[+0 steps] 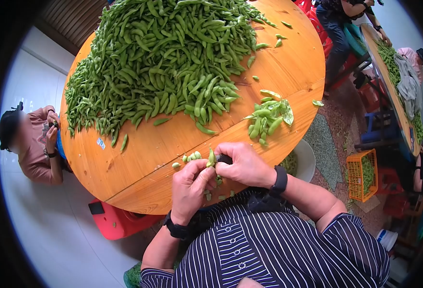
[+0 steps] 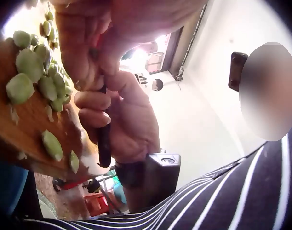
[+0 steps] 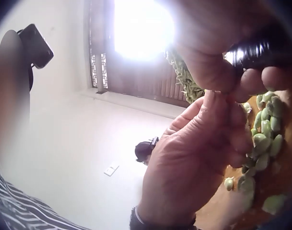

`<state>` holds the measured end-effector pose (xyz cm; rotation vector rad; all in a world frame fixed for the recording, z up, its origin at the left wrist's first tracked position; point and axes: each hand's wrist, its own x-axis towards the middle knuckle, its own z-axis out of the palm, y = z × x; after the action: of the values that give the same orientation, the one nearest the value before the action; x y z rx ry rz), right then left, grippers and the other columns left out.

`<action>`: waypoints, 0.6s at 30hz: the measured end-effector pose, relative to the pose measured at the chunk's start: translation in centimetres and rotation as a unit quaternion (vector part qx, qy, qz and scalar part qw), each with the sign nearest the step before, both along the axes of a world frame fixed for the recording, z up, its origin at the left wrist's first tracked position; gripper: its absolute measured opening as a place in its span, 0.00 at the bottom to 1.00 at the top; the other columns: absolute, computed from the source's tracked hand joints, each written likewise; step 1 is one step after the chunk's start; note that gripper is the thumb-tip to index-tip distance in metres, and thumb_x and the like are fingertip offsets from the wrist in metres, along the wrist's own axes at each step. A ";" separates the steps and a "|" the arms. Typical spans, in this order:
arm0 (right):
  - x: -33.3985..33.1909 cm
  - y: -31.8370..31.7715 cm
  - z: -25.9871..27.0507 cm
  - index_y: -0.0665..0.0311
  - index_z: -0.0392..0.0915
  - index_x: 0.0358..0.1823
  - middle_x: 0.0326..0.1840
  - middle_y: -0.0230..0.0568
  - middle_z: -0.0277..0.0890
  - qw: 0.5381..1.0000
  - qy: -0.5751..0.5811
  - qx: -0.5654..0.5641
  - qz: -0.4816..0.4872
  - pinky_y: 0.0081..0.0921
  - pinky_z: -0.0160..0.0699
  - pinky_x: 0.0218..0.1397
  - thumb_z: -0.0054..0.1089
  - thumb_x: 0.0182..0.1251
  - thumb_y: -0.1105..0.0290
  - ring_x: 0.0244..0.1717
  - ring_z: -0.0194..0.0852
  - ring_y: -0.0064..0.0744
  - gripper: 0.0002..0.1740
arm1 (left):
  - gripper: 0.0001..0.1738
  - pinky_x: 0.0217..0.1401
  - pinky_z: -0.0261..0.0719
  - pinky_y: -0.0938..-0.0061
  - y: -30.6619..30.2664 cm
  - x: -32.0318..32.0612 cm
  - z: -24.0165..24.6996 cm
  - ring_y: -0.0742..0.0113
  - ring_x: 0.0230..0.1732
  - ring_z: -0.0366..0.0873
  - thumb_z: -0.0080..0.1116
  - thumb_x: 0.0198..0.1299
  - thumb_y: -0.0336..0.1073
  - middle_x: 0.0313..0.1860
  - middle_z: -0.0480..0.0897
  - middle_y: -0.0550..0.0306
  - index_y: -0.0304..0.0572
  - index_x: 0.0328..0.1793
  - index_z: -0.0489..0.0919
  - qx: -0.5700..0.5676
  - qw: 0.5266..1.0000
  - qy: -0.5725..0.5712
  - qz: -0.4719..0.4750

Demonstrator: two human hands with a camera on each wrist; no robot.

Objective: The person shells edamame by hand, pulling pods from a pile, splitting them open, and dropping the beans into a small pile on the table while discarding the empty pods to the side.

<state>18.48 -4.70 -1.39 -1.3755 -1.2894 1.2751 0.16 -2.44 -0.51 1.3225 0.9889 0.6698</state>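
Note:
Both hands meet over the near edge of the round wooden table. My left hand pinches a green bean pod between thumb and fingers. Against its other side, my right hand grips a black-handled tool, its fingers curled round the dark handle. The tool's working end is hidden by the fingers. Shelled green beans lie on the wood close beside and below the hands, also seen as a cluster of beans in the right wrist view.
A large pile of pods covers the far table. A small heap of pods sits at the right. Beyond the edge are a pale basin, an orange crate and a red stool. Another person sits left.

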 end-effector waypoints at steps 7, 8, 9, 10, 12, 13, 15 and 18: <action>0.4 0.0 -0.1 0.72 0.79 0.33 0.21 0.41 0.77 0.995 0.062 -0.075 0.008 0.28 0.75 0.28 0.60 0.55 0.70 0.23 0.75 0.24 0.11 | 0.12 0.35 0.83 0.79 0.7 -0.3 0.5 0.72 0.31 0.83 0.51 0.75 0.34 0.34 0.84 0.56 0.31 0.52 0.80 -0.160 0.985 -0.067 -0.017; 0.5 0.0 -0.2 0.71 0.79 0.33 0.20 0.38 0.76 0.990 0.091 -0.107 0.012 0.26 0.74 0.27 0.60 0.56 0.70 0.22 0.74 0.22 0.10 | 0.13 0.36 0.84 0.79 0.8 -0.3 0.5 0.71 0.32 0.84 0.51 0.76 0.35 0.36 0.84 0.55 0.32 0.52 0.80 -0.183 0.980 -0.076 -0.027; 0.7 0.1 -0.2 0.71 0.79 0.33 0.20 0.38 0.76 0.990 0.091 -0.105 0.012 0.26 0.74 0.27 0.60 0.56 0.70 0.22 0.74 0.22 0.10 | 0.13 0.36 0.84 0.79 0.8 -0.3 0.5 0.71 0.32 0.84 0.51 0.76 0.35 0.36 0.84 0.55 0.32 0.52 0.80 -0.181 0.980 -0.076 -0.028; 0.9 0.1 -0.2 0.70 0.78 0.34 0.21 0.35 0.76 0.991 0.084 -0.102 0.026 0.24 0.73 0.26 0.61 0.58 0.69 0.22 0.73 0.20 0.10 | 0.12 0.37 0.84 0.79 0.8 -0.2 0.6 0.71 0.33 0.84 0.51 0.76 0.35 0.37 0.85 0.55 0.32 0.52 0.80 -0.179 0.980 -0.077 -0.029; 1.0 0.0 0.1 0.70 0.78 0.36 0.22 0.33 0.75 0.991 0.077 -0.099 0.041 0.22 0.72 0.25 0.61 0.60 0.68 0.22 0.72 0.17 0.10 | 0.12 0.37 0.84 0.78 0.7 -0.3 0.5 0.70 0.34 0.84 0.51 0.75 0.35 0.37 0.85 0.55 0.33 0.52 0.80 -0.176 0.981 -0.079 -0.031; 0.9 -0.1 0.7 0.69 0.78 0.37 0.23 0.32 0.76 0.990 0.093 -0.102 0.029 0.21 0.72 0.25 0.62 0.62 0.68 0.22 0.71 0.17 0.11 | 0.12 0.38 0.84 0.78 0.6 -0.4 0.4 0.70 0.34 0.84 0.51 0.75 0.35 0.37 0.85 0.55 0.33 0.52 0.80 -0.167 0.983 -0.076 -0.028; 0.9 -0.1 1.0 0.69 0.78 0.39 0.25 0.31 0.76 0.988 0.110 -0.106 0.017 0.20 0.72 0.25 0.62 0.64 0.67 0.22 0.71 0.16 0.11 | 0.12 0.38 0.84 0.78 0.6 -0.4 0.4 0.70 0.35 0.85 0.52 0.75 0.35 0.38 0.85 0.55 0.33 0.53 0.80 -0.157 0.985 -0.072 -0.025; 1.0 0.0 0.6 0.69 0.78 0.42 0.27 0.29 0.76 0.984 0.146 -0.104 0.000 0.18 0.72 0.24 0.61 0.67 0.66 0.22 0.71 0.15 0.12 | 0.12 0.39 0.84 0.77 0.5 -0.3 0.7 0.70 0.35 0.85 0.52 0.75 0.36 0.38 0.85 0.55 0.34 0.54 0.79 -0.132 0.988 -0.062 -0.051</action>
<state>19.52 -4.67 -0.84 -1.2700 -0.9767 1.5823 -0.14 -1.93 0.23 1.0783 0.8700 0.5164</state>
